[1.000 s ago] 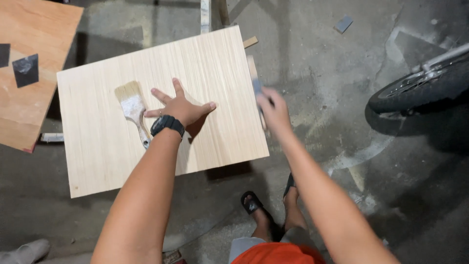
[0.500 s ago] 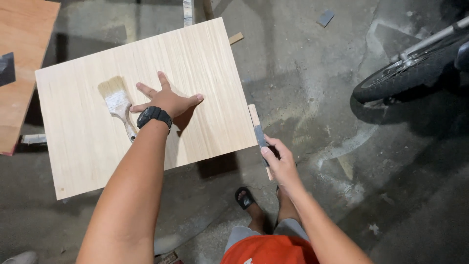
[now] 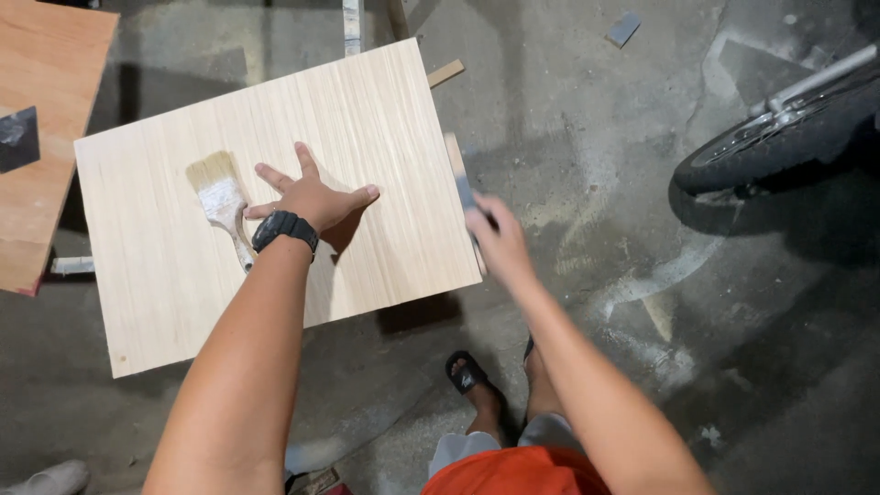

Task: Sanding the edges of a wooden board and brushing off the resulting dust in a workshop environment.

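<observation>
Plywood panel (image 3: 367,183) lies flat over a low support — left hand (image 3: 307,197) presses it, fingers spread, beside a paintbrush (image 3: 223,206). Right hand (image 3: 495,240), blurred, pinches a small grey block (image 3: 465,192) at the panel's right edge; likely edge-sanding, needing steady strokes.

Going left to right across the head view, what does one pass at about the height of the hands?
Reddish-brown board → paintbrush lying on the pale plywood panel → left hand pressed flat on the panel → right hand holding a small grey piece at the panel's right edge → bicycle wheel.
</observation>
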